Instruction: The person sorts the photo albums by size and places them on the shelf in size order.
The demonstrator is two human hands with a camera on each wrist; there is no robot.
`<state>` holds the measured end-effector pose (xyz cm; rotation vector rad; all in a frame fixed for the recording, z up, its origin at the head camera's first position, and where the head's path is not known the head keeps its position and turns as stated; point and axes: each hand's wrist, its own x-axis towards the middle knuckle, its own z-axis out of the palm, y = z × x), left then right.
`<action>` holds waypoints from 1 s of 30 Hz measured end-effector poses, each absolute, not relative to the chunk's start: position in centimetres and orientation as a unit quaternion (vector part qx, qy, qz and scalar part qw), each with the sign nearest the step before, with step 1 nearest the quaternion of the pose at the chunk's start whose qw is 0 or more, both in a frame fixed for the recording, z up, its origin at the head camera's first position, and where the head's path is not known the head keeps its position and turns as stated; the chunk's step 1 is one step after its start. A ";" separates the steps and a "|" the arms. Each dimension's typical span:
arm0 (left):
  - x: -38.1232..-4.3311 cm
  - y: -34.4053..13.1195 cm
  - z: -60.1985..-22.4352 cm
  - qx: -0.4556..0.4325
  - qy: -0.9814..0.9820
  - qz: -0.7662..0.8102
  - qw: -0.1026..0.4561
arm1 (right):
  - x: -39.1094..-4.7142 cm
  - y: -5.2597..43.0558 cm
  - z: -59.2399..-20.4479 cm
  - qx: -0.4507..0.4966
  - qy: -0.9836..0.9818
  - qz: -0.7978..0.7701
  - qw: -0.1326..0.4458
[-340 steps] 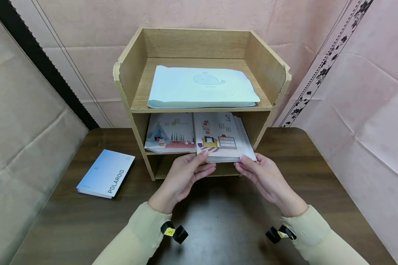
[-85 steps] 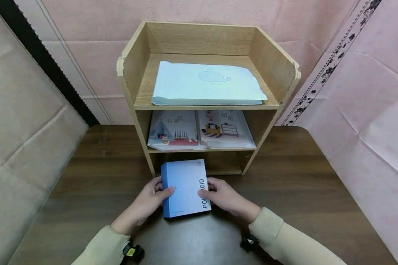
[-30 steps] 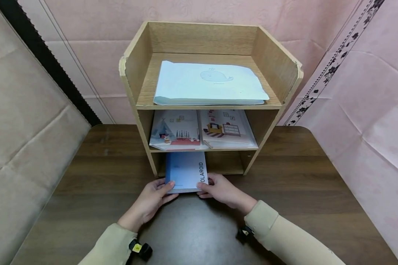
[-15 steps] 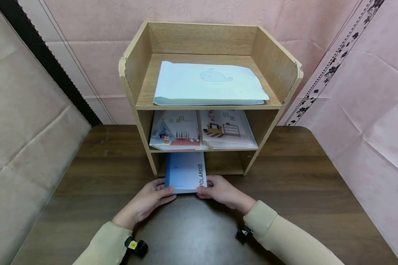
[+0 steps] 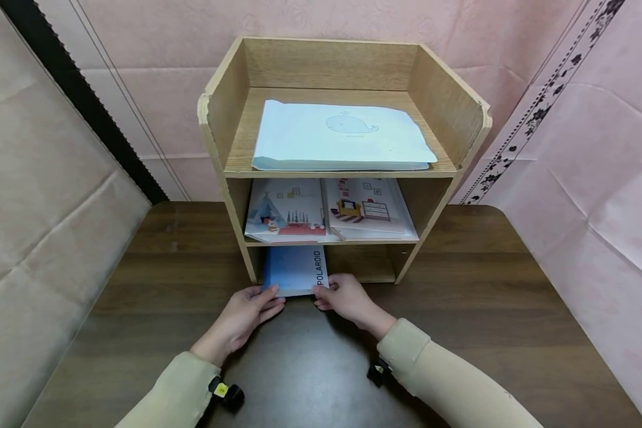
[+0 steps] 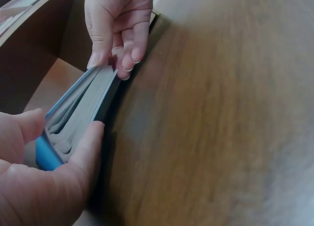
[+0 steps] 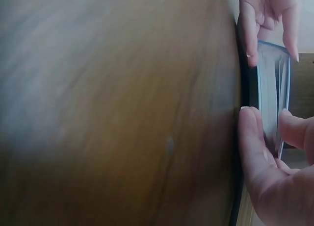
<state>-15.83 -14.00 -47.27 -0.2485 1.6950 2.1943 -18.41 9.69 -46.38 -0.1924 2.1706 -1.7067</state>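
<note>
A blue photo album [image 5: 294,267] with POLAROID printed along its right side lies partly inside the bottom left of the wooden shelf [image 5: 331,46]. Its near end sticks out over the tabletop. My left hand [image 5: 246,315] pinches the near left corner, thumb on the cover and fingers below. At the near right corner, my right hand [image 5: 348,300] holds the album the same way. Both wrist views show the grey-white page edges between the covers, slightly fanned, with thumb and fingers on either side. The album's far end is hidden under the middle shelf board.
On the top tier lies a pale blue folder-like item [image 5: 342,134] with a whale drawing. Illustrated booklets, one with a tent [image 5: 286,214] and one with furniture [image 5: 366,208], fill the middle tier. Pink cloth [image 5: 321,18] hangs behind the brown table [image 5: 487,285].
Earlier the album lay at the table's left while both hands held the right-hand booklet at the middle tier. Both hands have since brought the album to the bottom tier and slid it farther in.
</note>
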 end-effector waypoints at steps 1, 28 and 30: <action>-16.0 -14.0 -47.3 -0.092 0.597 0.777 0.179 | -18.5 9.5 -46.4 -0.066 0.772 -0.606 0.181; -17.1 -14.5 -46.8 -0.136 0.594 0.766 0.206 | -19.4 8.3 -46.0 -0.030 0.798 -0.579 0.163; -16.8 -14.5 -46.8 -0.134 0.596 0.764 0.206 | -19.1 8.6 -45.8 -0.043 0.812 -0.561 0.153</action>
